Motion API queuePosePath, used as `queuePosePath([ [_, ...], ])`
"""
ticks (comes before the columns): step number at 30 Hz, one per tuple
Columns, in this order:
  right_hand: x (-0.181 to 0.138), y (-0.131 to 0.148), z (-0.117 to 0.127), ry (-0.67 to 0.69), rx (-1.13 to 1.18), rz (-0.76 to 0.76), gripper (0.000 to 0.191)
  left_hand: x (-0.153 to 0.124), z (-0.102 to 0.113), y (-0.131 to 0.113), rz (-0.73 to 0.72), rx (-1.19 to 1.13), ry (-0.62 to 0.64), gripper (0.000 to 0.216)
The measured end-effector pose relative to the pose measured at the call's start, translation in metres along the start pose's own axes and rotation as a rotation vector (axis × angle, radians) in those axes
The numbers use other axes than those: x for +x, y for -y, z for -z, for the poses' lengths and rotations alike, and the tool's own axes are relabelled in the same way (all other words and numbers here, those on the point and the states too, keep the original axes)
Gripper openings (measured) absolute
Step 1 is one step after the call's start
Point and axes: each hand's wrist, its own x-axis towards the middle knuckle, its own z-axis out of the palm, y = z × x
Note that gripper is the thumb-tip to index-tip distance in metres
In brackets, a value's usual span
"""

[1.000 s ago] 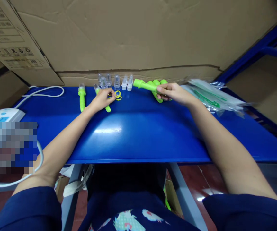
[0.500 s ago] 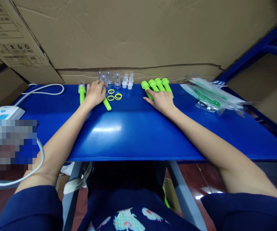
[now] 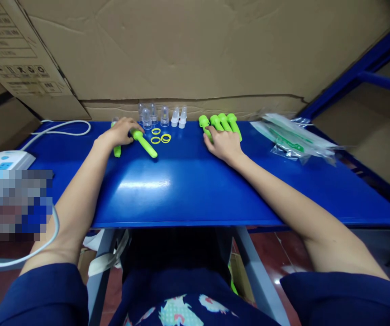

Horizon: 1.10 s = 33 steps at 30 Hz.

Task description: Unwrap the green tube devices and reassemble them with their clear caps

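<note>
My left hand (image 3: 122,131) is curled closed around the upper end of a lime-green handle (image 3: 146,146), whose rounded end points toward me. A second green handle (image 3: 117,151), with a clear tip, lies under that hand, mostly covered. My right hand (image 3: 225,144) pinches the leftmost handle (image 3: 203,121) of a row of green handles with round collars; thumb and forefinger are on either side of it. Between the hands lie several yellow rings (image 3: 155,140). Behind them stand clear plastic domes (image 3: 164,117) and two white-based, cone-shaped pieces (image 3: 183,118).
Clear plastic bags with green print (image 3: 290,140) lie at the right of the blue table (image 3: 188,190). A white power strip (image 3: 8,158) and its cable (image 3: 69,132) are at the left. Cardboard (image 3: 181,54) walls off the back.
My left hand has moved left and away from the clear domes, uncovering them and more of the green handle. My right hand's fingers have curled more around the leftmost handle.
</note>
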Motion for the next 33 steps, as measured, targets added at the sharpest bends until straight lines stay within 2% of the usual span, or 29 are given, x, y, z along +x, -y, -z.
queuePosePath([
  [4,-0.002,0.003,0.003,0.011,-0.001,0.053,0.055,-0.002,0.008,-0.006,0.015,0.072,0.125,0.047],
  [9,-0.008,0.018,0.01,0.15,0.085,0.222,0.049,-0.005,0.014,-0.023,-0.002,-0.006,0.235,0.046],
  [11,-0.01,0.025,0.011,0.195,0.18,0.325,0.055,-0.005,0.013,-0.034,-0.047,-0.032,0.224,0.044],
  [14,-0.014,0.033,0.012,0.232,0.399,0.414,0.078,-0.004,0.009,-0.052,-0.135,-0.13,0.214,0.049],
  [17,-0.016,0.039,0.014,0.309,0.684,0.309,0.088,-0.003,0.006,-0.065,-0.158,-0.192,0.201,0.055],
  [20,-0.015,0.041,0.016,0.382,0.948,0.111,0.08,-0.003,0.004,-0.072,-0.15,-0.232,0.156,0.056],
  [23,-0.009,0.034,0.017,0.442,1.03,-0.008,0.073,-0.003,0.004,-0.075,-0.173,-0.321,0.125,0.056],
  [26,-0.001,0.02,0.017,0.458,1.016,0.023,0.068,-0.005,0.007,-0.082,-0.163,-0.424,0.126,0.047],
  [28,0.003,0.011,0.018,0.352,0.983,0.122,0.063,-0.006,0.01,-0.089,-0.129,-0.536,0.191,0.042],
  [30,0.005,0.005,0.019,0.234,0.946,0.192,0.062,-0.007,0.012,-0.095,-0.1,-0.65,0.262,0.049],
  [31,0.006,0.004,0.02,0.201,0.943,0.188,0.064,-0.007,0.012,-0.098,-0.097,-0.691,0.277,0.053],
  [33,0.006,0.003,0.022,0.236,0.967,0.105,0.069,-0.007,0.011,-0.102,-0.114,-0.733,0.277,0.053],
])
